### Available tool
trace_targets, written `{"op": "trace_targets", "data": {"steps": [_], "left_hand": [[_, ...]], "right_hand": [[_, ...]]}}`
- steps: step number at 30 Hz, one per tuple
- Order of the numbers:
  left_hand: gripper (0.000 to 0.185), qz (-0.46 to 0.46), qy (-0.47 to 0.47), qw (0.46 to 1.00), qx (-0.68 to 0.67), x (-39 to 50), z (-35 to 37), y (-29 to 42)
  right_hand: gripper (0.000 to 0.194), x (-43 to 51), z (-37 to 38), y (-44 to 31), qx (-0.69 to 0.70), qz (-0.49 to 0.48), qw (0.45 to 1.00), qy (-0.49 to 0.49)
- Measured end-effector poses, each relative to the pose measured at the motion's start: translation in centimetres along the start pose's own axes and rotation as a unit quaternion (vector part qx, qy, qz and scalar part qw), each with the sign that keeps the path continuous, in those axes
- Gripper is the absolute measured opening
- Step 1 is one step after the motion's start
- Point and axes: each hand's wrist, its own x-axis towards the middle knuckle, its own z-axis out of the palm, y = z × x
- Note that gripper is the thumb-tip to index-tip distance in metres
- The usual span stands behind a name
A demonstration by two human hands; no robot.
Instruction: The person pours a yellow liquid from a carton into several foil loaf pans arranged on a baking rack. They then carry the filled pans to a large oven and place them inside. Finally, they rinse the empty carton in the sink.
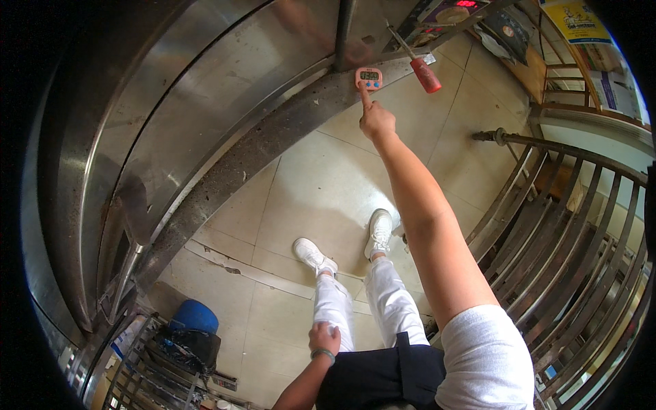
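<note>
A small pink digital timer (369,79) with blue buttons sits on the ledge of a large stainless-steel appliance (215,97). My right hand (377,120) is stretched out to it, the index finger touching a button at its lower left and the other fingers curled in with nothing visible in them. To the right of the timer, a red handle (425,75) on a metal rod sticks out from the appliance. Low in the view, my left hand (325,338), with a bracelet at the wrist, hangs in front of my white trousers, its fingers loosely curled; whether it holds anything is hidden.
Slatted metal racks (558,154) stand on the right. A blue bucket (193,316) and black plastic are at the lower left, beside another rack. A long metal door handle (125,277) juts from the appliance. Red displays glow near the top right.
</note>
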Motion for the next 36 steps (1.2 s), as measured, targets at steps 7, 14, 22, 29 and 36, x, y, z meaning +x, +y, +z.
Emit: {"op": "trace_targets", "data": {"steps": [7,14,22,29,36], "left_hand": [[0.036,-0.01,-0.025,1.0,-0.004,0.0,-0.7,0.3],[0.036,-0.008,-0.023,1.0,-0.005,0.0,-0.8,0.3],[0.036,-0.007,-0.022,1.0,-0.012,0.1,-0.7,0.1],[0.035,-0.003,-0.021,1.0,0.002,0.2,0.0,-0.6],[0.036,-0.009,-0.03,0.999,0.002,0.2,-0.4,-0.3]], "right_hand": [[0.087,-0.2,0.2,0.2,-0.008,0.003,1.0,0.015],[0.087,-0.2,0.3,0.2,-0.017,0.001,1.0,0.027],[0.088,-0.3,0.0,-0.2,-0.008,0.015,1.0,0.013],[0.088,-0.1,0.1,-0.2,-0.018,0.016,1.0,0.016],[0.086,0.0,-0.1,-0.1,-0.031,0.012,0.999,0.005]]}}
